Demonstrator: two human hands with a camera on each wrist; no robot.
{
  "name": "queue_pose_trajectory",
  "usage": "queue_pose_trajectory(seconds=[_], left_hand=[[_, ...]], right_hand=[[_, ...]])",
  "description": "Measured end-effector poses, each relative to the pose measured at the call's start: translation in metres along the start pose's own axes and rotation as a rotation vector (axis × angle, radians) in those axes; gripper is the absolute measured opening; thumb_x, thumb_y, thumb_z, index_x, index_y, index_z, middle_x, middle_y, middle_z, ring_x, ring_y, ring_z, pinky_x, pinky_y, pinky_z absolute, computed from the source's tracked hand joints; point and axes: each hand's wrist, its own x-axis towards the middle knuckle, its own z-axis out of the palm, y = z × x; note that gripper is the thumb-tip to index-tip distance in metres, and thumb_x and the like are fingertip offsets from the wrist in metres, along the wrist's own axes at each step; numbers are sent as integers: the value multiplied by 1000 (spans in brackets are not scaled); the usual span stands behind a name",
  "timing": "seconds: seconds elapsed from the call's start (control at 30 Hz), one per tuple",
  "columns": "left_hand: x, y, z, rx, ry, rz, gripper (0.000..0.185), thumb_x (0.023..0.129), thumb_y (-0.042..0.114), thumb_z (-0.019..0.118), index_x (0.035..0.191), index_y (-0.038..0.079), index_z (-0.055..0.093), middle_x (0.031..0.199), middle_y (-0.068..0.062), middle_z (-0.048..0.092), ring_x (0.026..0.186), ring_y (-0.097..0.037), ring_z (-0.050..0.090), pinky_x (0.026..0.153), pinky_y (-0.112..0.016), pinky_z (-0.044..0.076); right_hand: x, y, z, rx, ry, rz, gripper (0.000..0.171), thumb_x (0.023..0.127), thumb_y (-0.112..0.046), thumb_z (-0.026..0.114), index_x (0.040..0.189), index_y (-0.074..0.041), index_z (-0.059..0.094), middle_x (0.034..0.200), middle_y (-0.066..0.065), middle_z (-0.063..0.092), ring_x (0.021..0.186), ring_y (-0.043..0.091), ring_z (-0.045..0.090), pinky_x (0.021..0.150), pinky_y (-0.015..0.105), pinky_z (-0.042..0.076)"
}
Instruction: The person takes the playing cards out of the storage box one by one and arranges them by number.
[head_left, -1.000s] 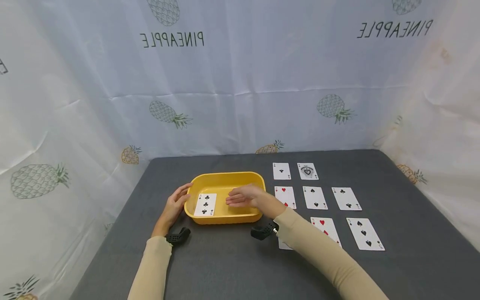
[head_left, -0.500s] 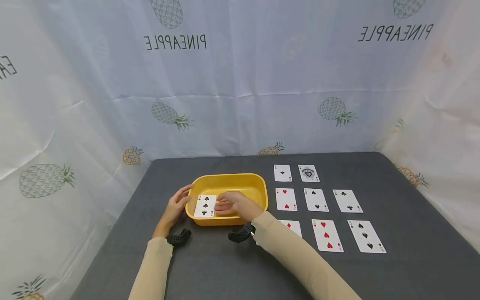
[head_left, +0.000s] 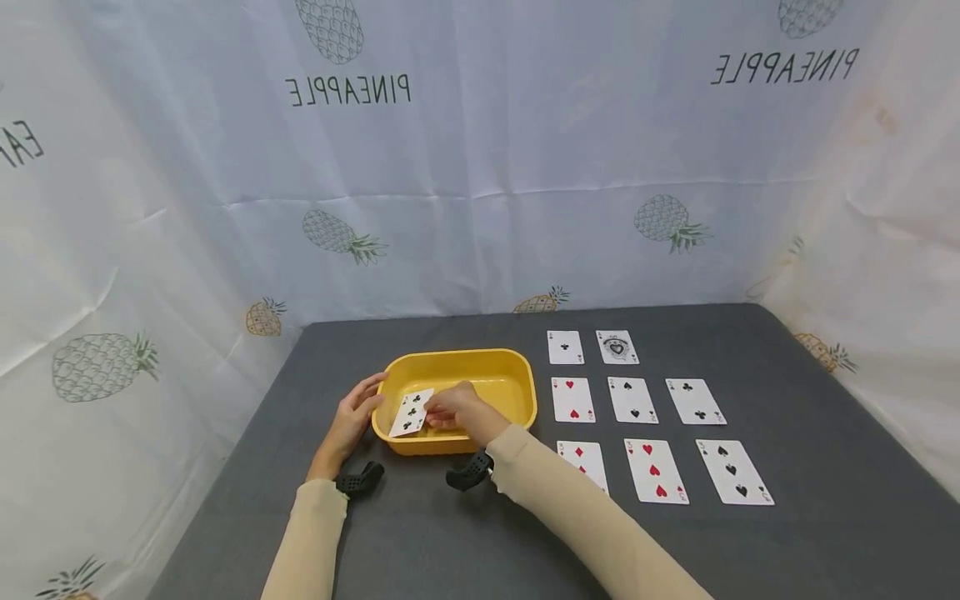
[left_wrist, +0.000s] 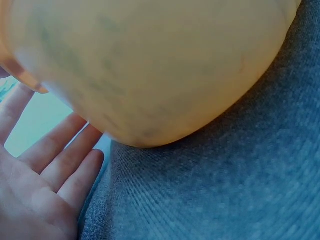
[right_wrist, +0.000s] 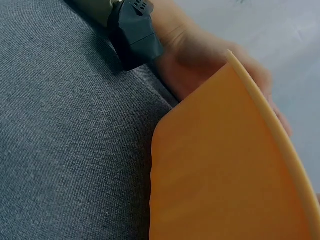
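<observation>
On the left I see my left hand resting flat against the left outer wall of the yellow tub, fingers straight and relaxed, its grip apart and holding nothing; the left wrist view shows those fingers beside the tub's rounded corner on the grey desk. Inside the tub my right hand has its grip clamped on the 3 of clubs, pinching its right edge so the card sits tilted over the tub's left half. To the right, 8 cards lie face up in rows on the desk, well apart from the tub.
</observation>
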Motion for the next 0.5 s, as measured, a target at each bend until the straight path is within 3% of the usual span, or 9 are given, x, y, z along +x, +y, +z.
queue_pose_trajectory(seconds=[0.5], left_hand=[[1, 0, 1, 5, 9, -15, 50, 99, 14, 51, 143, -6, 36, 116, 25, 56, 108, 11, 55, 88, -9, 46]], right_hand=[[-4, -3, -9, 20, -5, 0, 21, 83, 3, 69, 103, 7, 65, 63, 7, 61, 50, 12, 60, 51, 20, 53]])
